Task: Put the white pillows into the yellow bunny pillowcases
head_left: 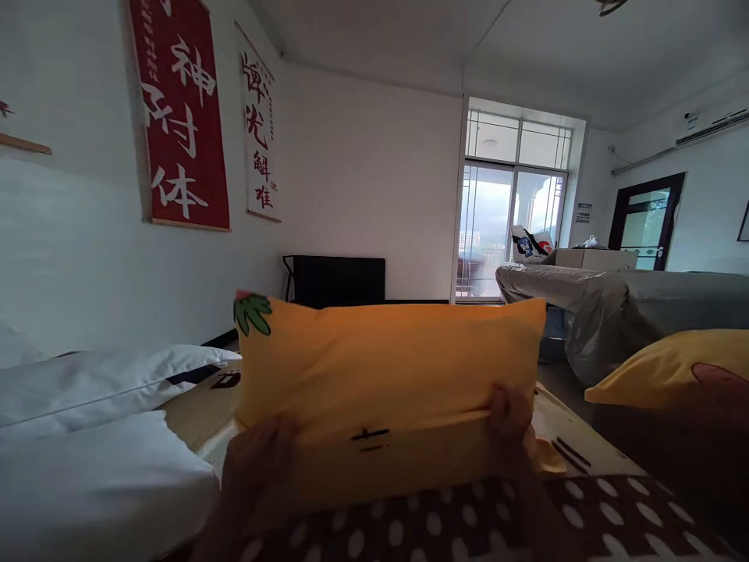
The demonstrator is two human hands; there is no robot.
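A yellow-orange pillow (398, 351) stands on its long edge in front of me, with a green leaf print at its upper left corner and small black marks on its face. My left hand (263, 449) is closed on its lower left part. Further right, my right hand (508, 417) pinches the fabric near the right end, drawing a crease across the middle. Beneath lies a brown cloth with white dots (433, 523), and a cream sheet (562, 421) shows behind it.
White pillows (99, 460) are stacked at the left. Another yellow pillow (679, 363) lies at the right edge. Behind it stands a plastic-covered piece of furniture (608, 312) with boxes on top. A black panel (339, 281) rests by the back wall.
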